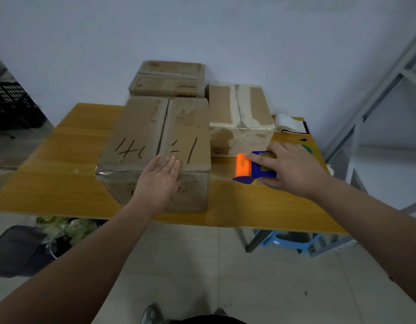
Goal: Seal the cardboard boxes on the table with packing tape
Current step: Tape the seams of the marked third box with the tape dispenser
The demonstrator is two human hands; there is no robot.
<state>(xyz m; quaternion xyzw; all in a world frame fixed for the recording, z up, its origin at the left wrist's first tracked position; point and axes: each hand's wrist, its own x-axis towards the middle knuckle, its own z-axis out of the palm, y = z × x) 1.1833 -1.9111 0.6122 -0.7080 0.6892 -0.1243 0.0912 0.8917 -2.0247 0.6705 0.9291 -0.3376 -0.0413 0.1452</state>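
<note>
1. We count three cardboard boxes on the bench (pixel 62 164), all with their top flaps folded shut.
2. The front box (pixel 141 136), marked with dark handwriting, lies under the fingers (pixel 172 163) of the left hand (pixel 159 181). These fingers are straight and close together, pressed flat on the box top at its near edge, beside the centre seam.
3. The right box (pixel 242 122) stands just beyond the fingers (pixel 260 157) of the right hand (pixel 293 169), with pale torn strips along its top.
4. The back box (pixel 167 78) sits well beyond the left fingers, against the wall and behind the front box.
5. We see one tape dispenser (pixel 251 169), blue with an orange end, lying on the bench between the two hands. The right hand is around it: the forefinger runs along its far top edge to the orange part and the thumb sits against its near side, so it is clamped between them.
6. One pale roll (pixel 288 122) lies on the bench past the right fingers, next to the right box.
7. Below the bench we count one blue stool (pixel 286 239) under the right forearm and one dark bin (pixel 13 251) far left of the left arm.
8. One black crate (pixel 13 106) stands far to the left, and one grey metal frame (pixel 377 90) rises to the right.
</note>
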